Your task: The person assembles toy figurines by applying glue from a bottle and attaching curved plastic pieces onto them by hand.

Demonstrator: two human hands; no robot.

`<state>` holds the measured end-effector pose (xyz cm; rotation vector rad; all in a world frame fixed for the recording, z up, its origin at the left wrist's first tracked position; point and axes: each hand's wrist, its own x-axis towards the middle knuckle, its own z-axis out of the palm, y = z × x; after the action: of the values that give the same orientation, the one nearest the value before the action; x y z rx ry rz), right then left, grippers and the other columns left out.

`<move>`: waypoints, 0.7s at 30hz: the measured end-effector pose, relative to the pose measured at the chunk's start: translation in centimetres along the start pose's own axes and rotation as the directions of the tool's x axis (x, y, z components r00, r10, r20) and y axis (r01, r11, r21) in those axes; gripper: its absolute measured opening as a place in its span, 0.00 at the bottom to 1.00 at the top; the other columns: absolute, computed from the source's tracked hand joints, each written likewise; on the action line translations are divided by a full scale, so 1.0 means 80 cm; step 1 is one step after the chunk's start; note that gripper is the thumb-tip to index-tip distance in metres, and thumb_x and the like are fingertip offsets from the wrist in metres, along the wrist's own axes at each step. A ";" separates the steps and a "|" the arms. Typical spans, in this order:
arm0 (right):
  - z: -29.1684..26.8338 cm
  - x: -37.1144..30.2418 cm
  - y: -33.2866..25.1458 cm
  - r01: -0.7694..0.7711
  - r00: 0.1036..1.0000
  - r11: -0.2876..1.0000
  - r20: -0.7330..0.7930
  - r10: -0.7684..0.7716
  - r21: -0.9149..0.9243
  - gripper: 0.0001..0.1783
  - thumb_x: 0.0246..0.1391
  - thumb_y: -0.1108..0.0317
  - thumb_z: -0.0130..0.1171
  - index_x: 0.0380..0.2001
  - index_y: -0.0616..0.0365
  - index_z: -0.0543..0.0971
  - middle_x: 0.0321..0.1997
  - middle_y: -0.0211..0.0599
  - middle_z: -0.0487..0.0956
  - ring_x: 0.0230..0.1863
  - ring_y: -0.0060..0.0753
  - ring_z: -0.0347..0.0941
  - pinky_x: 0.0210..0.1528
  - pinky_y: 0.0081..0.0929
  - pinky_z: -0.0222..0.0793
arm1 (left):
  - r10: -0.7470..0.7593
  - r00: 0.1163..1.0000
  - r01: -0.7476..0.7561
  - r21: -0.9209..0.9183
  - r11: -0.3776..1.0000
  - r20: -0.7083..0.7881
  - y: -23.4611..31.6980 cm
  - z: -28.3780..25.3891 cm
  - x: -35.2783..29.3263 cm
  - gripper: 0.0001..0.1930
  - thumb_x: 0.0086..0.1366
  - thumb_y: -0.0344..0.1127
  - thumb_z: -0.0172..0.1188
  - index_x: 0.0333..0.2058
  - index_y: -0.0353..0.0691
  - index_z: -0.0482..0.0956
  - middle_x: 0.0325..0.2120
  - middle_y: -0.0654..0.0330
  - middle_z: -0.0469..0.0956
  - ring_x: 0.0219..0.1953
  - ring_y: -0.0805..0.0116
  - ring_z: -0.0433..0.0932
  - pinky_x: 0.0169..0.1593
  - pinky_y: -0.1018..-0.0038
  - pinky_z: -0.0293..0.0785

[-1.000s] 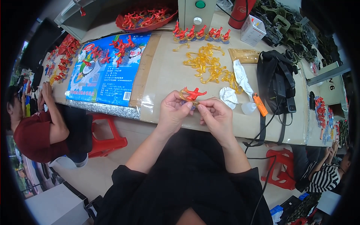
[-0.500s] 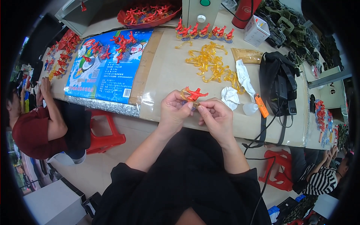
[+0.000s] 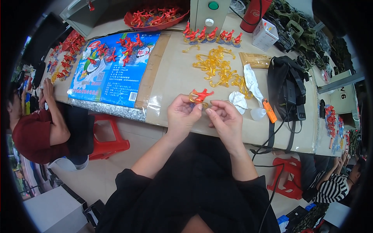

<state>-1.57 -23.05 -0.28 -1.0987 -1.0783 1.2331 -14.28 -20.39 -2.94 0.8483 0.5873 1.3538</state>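
Note:
Between the thumb and fingers of my left hand (image 3: 182, 118), a small red figurine (image 3: 202, 95) with a yellow translucent curved piece around it is held just past the table's front edge. Its base is partly hidden by my fingers. My right hand (image 3: 225, 119) is just to the right of it, thumb and forefinger slightly apart with the other fingers curled; I see nothing between them. Beyond my hands lies a loose pile of yellow translucent curved pieces (image 3: 215, 62). A row of red figurines (image 3: 211, 34) on bluish bases stands behind the pile.
More red figurines (image 3: 130, 44) lie on blue printed cardboard (image 3: 116, 83) at left; a red tray (image 3: 155, 28) holds others. At right are crumpled tissue (image 3: 237, 101), an orange lighter (image 3: 269, 110) and a black bag (image 3: 285, 83) with cables. People sit at both sides.
My right thumb and forefinger have come away from the figurine and moved slightly apart. My left hand still holds it, now tilted a little differently.

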 end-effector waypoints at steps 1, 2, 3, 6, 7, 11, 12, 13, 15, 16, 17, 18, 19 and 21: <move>-0.001 -0.005 0.001 0.041 0.998 0.994 -0.046 -0.046 -0.098 0.07 0.49 0.76 0.52 0.32 0.68 0.73 0.29 0.31 0.68 0.23 0.15 0.67 0.23 0.11 0.67 | 0.066 0.995 -0.058 0.112 0.992 -0.072 0.003 0.005 -0.001 0.08 0.52 0.20 0.55 0.31 0.35 0.68 0.31 0.60 0.72 0.33 0.78 0.71 0.33 0.82 0.71; -0.001 -0.008 0.001 0.077 0.992 0.977 -0.087 -0.095 -0.197 0.08 0.50 0.75 0.52 0.34 0.68 0.73 0.30 0.31 0.68 0.23 0.14 0.66 0.23 0.11 0.66 | 0.139 0.981 -0.106 0.226 0.968 -0.135 0.004 0.009 -0.001 0.08 0.53 0.20 0.55 0.32 0.34 0.68 0.32 0.59 0.72 0.35 0.77 0.71 0.34 0.81 0.72; 0.001 -0.007 0.000 0.077 0.991 0.977 -0.089 -0.097 -0.199 0.08 0.50 0.75 0.52 0.34 0.68 0.73 0.30 0.31 0.68 0.23 0.14 0.66 0.23 0.11 0.66 | 0.138 0.981 -0.106 0.225 0.969 -0.133 0.002 0.012 -0.002 0.08 0.53 0.20 0.55 0.32 0.34 0.68 0.32 0.59 0.72 0.35 0.77 0.71 0.34 0.81 0.72; 0.009 -0.006 -0.002 0.039 0.999 0.998 -0.030 -0.041 -0.056 0.11 0.51 0.74 0.50 0.39 0.67 0.71 0.34 0.32 0.66 0.27 0.15 0.65 0.24 0.11 0.64 | 0.297 0.955 -0.262 0.404 0.876 -0.025 -0.002 0.018 -0.007 0.12 0.52 0.20 0.55 0.36 0.32 0.68 0.33 0.56 0.72 0.38 0.72 0.73 0.37 0.78 0.72; 0.007 -0.005 0.002 0.042 0.998 0.998 -0.033 -0.044 -0.056 0.11 0.51 0.74 0.50 0.39 0.67 0.71 0.34 0.32 0.66 0.27 0.15 0.65 0.24 0.11 0.64 | 0.365 0.930 -0.333 0.533 0.778 0.047 -0.001 0.019 -0.008 0.13 0.52 0.20 0.55 0.38 0.31 0.68 0.34 0.54 0.72 0.38 0.69 0.73 0.38 0.77 0.72; 0.007 -0.004 0.001 0.098 0.995 0.995 -0.019 -0.099 -0.028 0.13 0.49 0.74 0.52 0.39 0.68 0.70 0.35 0.33 0.65 0.26 0.15 0.65 0.26 0.11 0.65 | 0.403 0.870 -0.457 0.768 0.449 0.282 0.005 0.005 -0.008 0.15 0.51 0.21 0.56 0.40 0.31 0.70 0.36 0.50 0.72 0.37 0.60 0.74 0.40 0.74 0.72; 0.008 -0.005 -0.001 0.069 0.997 0.998 -0.024 -0.069 0.008 0.14 0.49 0.74 0.53 0.40 0.68 0.69 0.36 0.34 0.64 0.26 0.15 0.65 0.27 0.11 0.66 | 0.403 0.870 -0.458 0.767 0.449 0.283 0.008 0.003 -0.007 0.15 0.51 0.21 0.56 0.40 0.31 0.70 0.36 0.50 0.72 0.37 0.60 0.74 0.40 0.74 0.72; 0.007 -0.005 0.000 0.071 0.997 0.997 -0.025 -0.071 0.008 0.14 0.49 0.74 0.53 0.40 0.68 0.69 0.36 0.34 0.64 0.26 0.15 0.65 0.27 0.11 0.66 | 0.385 0.872 -0.464 0.763 0.450 0.303 0.011 0.004 -0.007 0.14 0.52 0.22 0.55 0.39 0.32 0.71 0.36 0.50 0.73 0.37 0.59 0.74 0.40 0.74 0.72; 0.006 -0.005 0.004 0.050 0.999 0.999 -0.012 -0.050 0.003 0.14 0.47 0.76 0.55 0.39 0.69 0.68 0.38 0.34 0.62 0.28 0.17 0.67 0.28 0.13 0.68 | 0.368 0.872 -0.471 0.757 0.452 0.323 0.013 0.005 -0.007 0.13 0.52 0.22 0.55 0.38 0.32 0.72 0.37 0.50 0.73 0.37 0.58 0.74 0.39 0.73 0.72; 0.006 -0.004 0.005 0.050 0.999 0.999 -0.011 -0.050 0.004 0.14 0.47 0.76 0.55 0.39 0.69 0.68 0.38 0.34 0.62 0.28 0.17 0.67 0.28 0.13 0.68 | 0.374 0.864 -0.482 0.766 0.424 0.337 0.013 0.006 -0.009 0.12 0.51 0.22 0.56 0.37 0.32 0.73 0.36 0.50 0.73 0.36 0.59 0.74 0.38 0.73 0.72; 0.006 -0.004 0.007 0.048 0.999 0.998 -0.014 -0.048 0.049 0.14 0.47 0.77 0.55 0.38 0.69 0.68 0.39 0.35 0.62 0.29 0.19 0.68 0.31 0.15 0.69 | 0.379 0.856 -0.493 0.775 0.396 0.351 0.013 0.005 -0.010 0.12 0.50 0.22 0.57 0.37 0.33 0.74 0.36 0.51 0.74 0.35 0.60 0.74 0.37 0.73 0.72; 0.006 -0.003 0.009 0.047 0.999 0.995 -0.017 -0.045 0.093 0.13 0.47 0.77 0.54 0.38 0.69 0.68 0.39 0.35 0.61 0.30 0.21 0.69 0.33 0.16 0.70 | 0.379 0.856 -0.494 0.775 0.395 0.352 0.012 0.004 -0.008 0.12 0.50 0.22 0.57 0.37 0.33 0.74 0.36 0.51 0.74 0.35 0.60 0.74 0.37 0.73 0.72; 0.004 -0.002 0.012 0.048 0.999 0.995 -0.018 -0.046 0.093 0.13 0.47 0.77 0.54 0.38 0.69 0.68 0.39 0.35 0.61 0.30 0.21 0.69 0.33 0.16 0.70 | 0.415 0.805 -0.565 0.759 0.323 0.423 0.012 0.001 -0.006 0.12 0.49 0.22 0.58 0.36 0.34 0.75 0.35 0.52 0.74 0.34 0.61 0.74 0.36 0.74 0.72; 0.000 0.001 0.017 0.188 0.981 0.975 0.028 -0.192 0.116 0.13 0.48 0.79 0.52 0.39 0.69 0.68 0.40 0.35 0.61 0.36 0.25 0.69 0.39 0.19 0.70 | 0.444 0.747 -0.633 0.734 0.248 0.494 0.016 -0.003 -0.005 0.13 0.47 0.21 0.59 0.35 0.35 0.75 0.34 0.53 0.75 0.33 0.62 0.74 0.35 0.74 0.72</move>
<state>-1.77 -22.96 -1.61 -0.8676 -1.1024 1.1519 -15.29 -20.69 -2.11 2.2284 0.9157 1.5225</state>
